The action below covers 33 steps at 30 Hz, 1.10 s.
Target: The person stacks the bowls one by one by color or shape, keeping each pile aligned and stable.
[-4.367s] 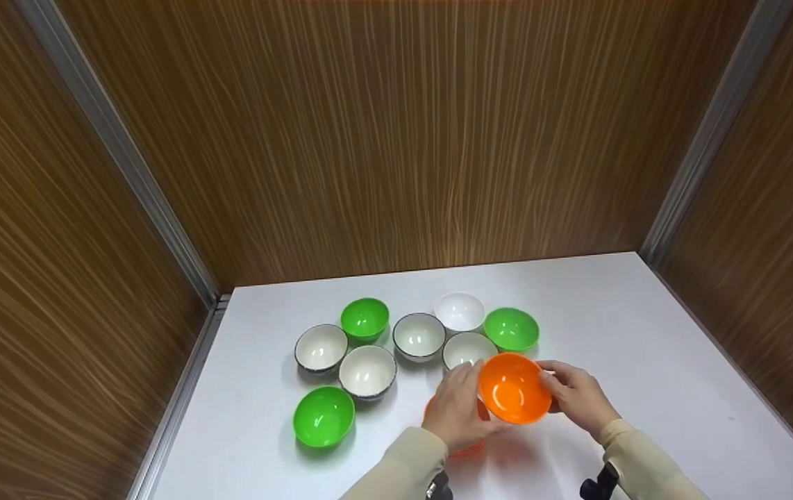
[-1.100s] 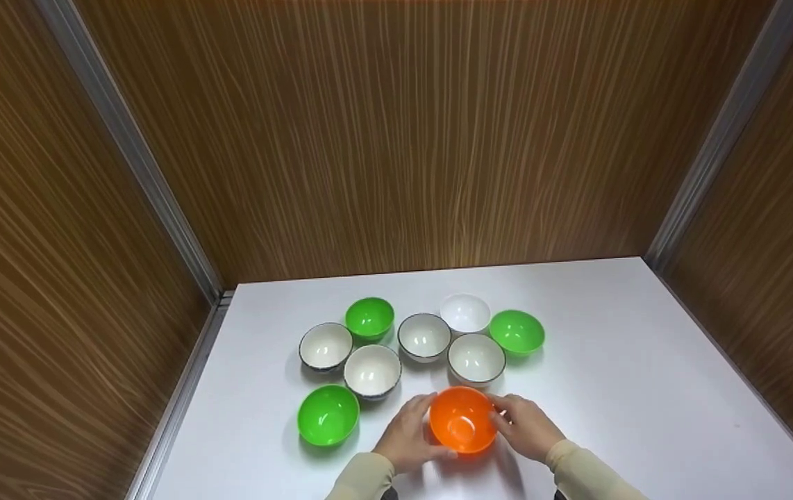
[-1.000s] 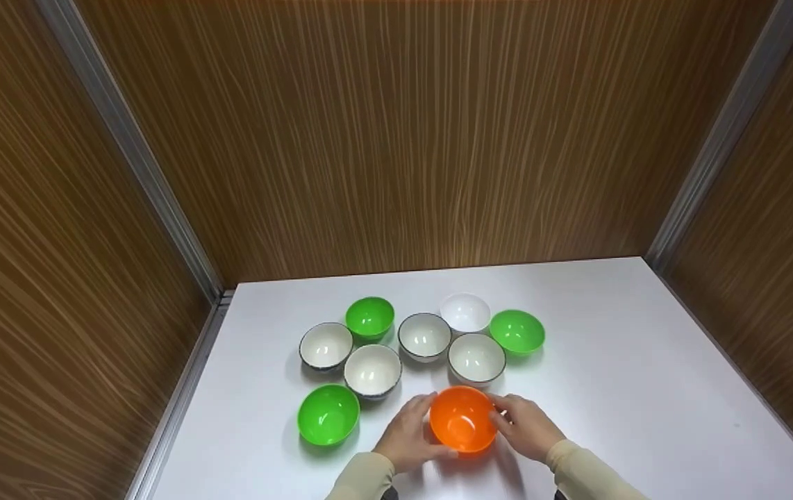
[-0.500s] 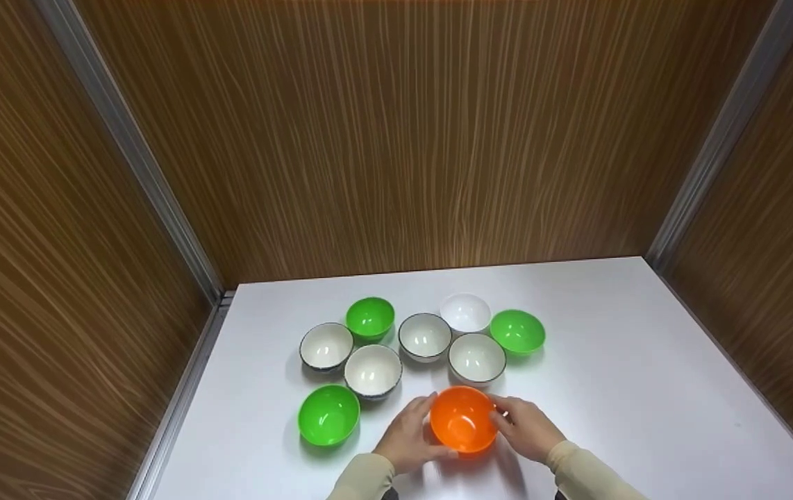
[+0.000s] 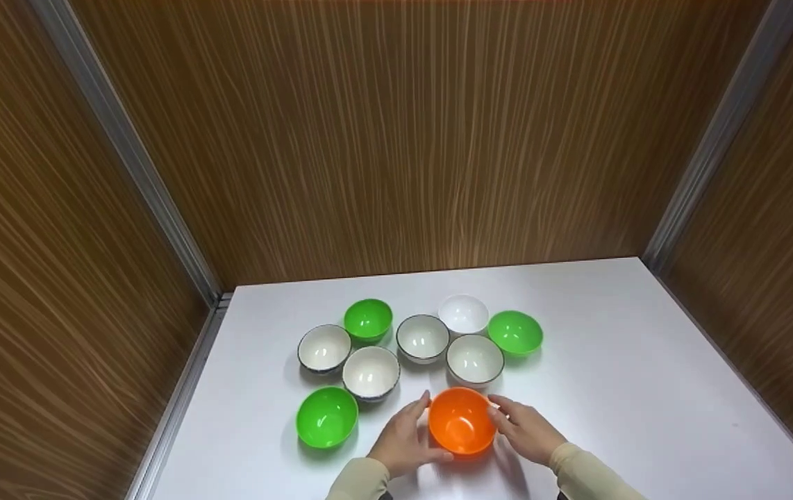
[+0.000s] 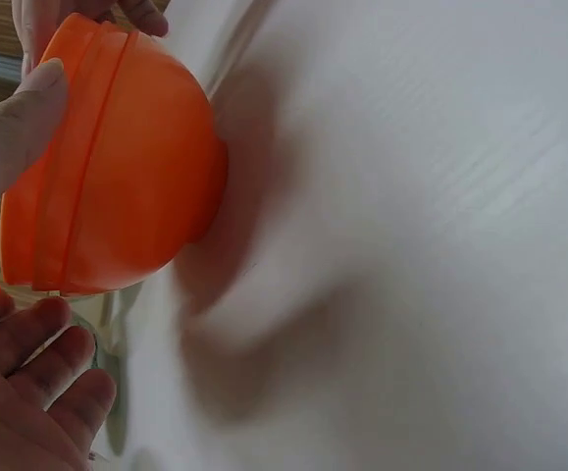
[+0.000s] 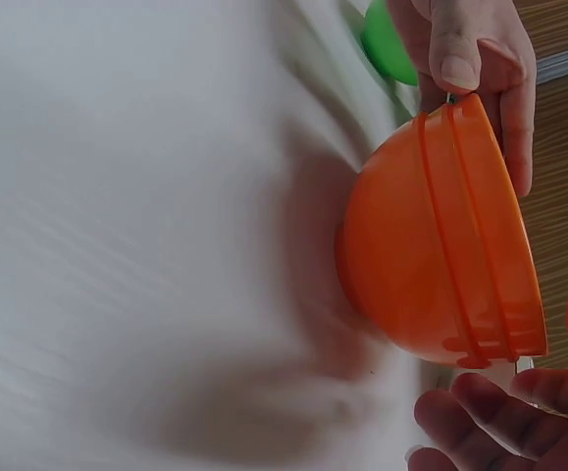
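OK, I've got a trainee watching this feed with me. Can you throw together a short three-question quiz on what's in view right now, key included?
1. Count: how many green bowls stand on the white table?
2. Fill in the colour: the left hand and right hand are at opposite sides of the ____ bowl.
3. True or false: the plain white bowl stands farther from the person than every dark-rimmed bowl.

Key: 1. Three. 2. Orange. 3. True.
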Available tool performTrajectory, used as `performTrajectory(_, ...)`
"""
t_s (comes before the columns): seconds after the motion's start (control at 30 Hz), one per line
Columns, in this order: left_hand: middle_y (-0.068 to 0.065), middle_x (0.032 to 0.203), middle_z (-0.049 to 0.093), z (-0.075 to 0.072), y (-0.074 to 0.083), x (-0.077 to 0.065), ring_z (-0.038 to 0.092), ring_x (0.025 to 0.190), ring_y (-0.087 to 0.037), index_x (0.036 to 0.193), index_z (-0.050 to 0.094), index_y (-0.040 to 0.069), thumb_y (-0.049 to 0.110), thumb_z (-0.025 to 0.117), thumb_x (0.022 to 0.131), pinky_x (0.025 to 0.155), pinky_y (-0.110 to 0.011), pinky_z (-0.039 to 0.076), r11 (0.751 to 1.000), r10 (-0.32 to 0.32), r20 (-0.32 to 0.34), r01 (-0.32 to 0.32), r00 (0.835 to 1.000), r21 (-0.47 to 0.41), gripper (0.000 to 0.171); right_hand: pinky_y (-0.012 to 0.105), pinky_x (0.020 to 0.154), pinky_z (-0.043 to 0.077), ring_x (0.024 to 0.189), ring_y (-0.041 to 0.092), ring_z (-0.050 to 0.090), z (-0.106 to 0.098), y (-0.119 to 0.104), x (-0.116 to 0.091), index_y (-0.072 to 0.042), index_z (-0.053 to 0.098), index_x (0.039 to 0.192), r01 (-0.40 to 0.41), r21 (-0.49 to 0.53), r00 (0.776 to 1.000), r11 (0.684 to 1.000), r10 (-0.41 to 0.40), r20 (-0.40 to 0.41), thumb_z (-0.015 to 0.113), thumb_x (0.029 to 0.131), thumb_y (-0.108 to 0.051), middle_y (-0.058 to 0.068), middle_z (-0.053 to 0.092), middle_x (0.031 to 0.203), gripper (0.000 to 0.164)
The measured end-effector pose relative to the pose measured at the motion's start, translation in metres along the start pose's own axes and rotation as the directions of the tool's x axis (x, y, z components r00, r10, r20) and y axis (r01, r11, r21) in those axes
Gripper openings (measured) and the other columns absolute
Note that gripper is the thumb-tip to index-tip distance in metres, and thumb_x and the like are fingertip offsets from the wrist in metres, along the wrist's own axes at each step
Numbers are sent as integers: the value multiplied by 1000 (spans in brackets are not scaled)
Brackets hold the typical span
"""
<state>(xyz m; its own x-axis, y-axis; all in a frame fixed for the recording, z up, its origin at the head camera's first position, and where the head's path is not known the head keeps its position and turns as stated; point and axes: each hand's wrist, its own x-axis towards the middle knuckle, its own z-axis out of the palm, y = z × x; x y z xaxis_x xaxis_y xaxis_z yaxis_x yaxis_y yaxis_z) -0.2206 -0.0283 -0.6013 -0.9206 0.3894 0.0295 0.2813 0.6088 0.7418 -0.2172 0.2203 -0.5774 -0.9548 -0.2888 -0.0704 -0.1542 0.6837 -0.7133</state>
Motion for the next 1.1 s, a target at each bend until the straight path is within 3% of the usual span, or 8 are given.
performTrajectory(0.2, -1, 136, 43, -16, 3, -8, 39, 123, -22, 142, 31, 14, 58, 76, 58, 103, -44, 31, 999, 34, -44, -35, 998, -30, 105, 40, 70, 50, 77, 15, 59, -5, 3, -3, -3, 46, 131, -45, 17, 999, 999, 45, -26, 37, 97, -42, 5, 64, 95, 53)
performTrajectory(0.43, 1, 134, 46, -45, 1, -17, 41, 122, -21, 141, 34, 15, 53, 73, 66, 101, -44, 35, 997, 4, -106, -12, 994, -73, 92, 43, 72, 50, 78, 15, 60, -10, 7, -5, -4, 47, 130, -63, 48, 997, 997, 65, -43, 36, 96, -45, 10, 64, 100, 54)
performTrajectory(0.6, -3, 129, 50, -68, -9, -21, 46, 118, -22, 134, 43, 9, 45, 68, 77, 100, -42, 35, 999, 16, -220, -23, 975, -34, 72, 43, 73, 50, 79, 16, 60, -15, 10, -7, -6, 47, 130, -100, 64, 993, 993, 103, -50, 37, 95, -48, 12, 63, 103, 56)
performTrajectory(0.7, -5, 123, 54, -82, -18, -25, 48, 114, -23, 129, 48, 8, 40, 66, 80, 99, -42, 37, 1000, 2, -327, 5, 945, 20, 61, 43, 73, 50, 80, 18, 61, -17, 12, -7, -6, 47, 130, -107, 76, 992, 991, 111, -64, 38, 95, -47, 12, 63, 103, 54)
performTrajectory(0.9, -8, 116, 54, -102, -41, -34, 46, 112, -26, 121, 53, 7, 33, 68, 81, 96, -42, 37, 980, -89, -543, 172, 835, 104, 50, 42, 72, 50, 81, 18, 61, -21, 16, -10, -6, 47, 129, -137, 95, 986, 986, 145, -83, 39, 95, -46, 12, 63, 103, 54)
performTrajectory(1.03, -15, 117, 51, -110, -60, -39, 42, 112, -31, 120, 50, 1, 28, 67, 82, 95, -45, 37, 955, -175, -596, 282, 784, 91, 49, 40, 72, 51, 81, 18, 61, -21, 20, -11, -5, 47, 129, -146, 107, 982, 984, 157, -103, 39, 96, -43, 11, 63, 102, 51)
performTrajectory(1.1, -19, 118, 49, -111, -69, -42, 42, 112, -33, 122, 46, -2, 27, 65, 83, 94, -47, 37, 938, -228, -596, 337, 770, 76, 52, 40, 72, 51, 80, 19, 62, -21, 22, -11, -5, 47, 129, -150, 111, 981, 982, 163, -109, 39, 96, -40, 11, 63, 102, 49)
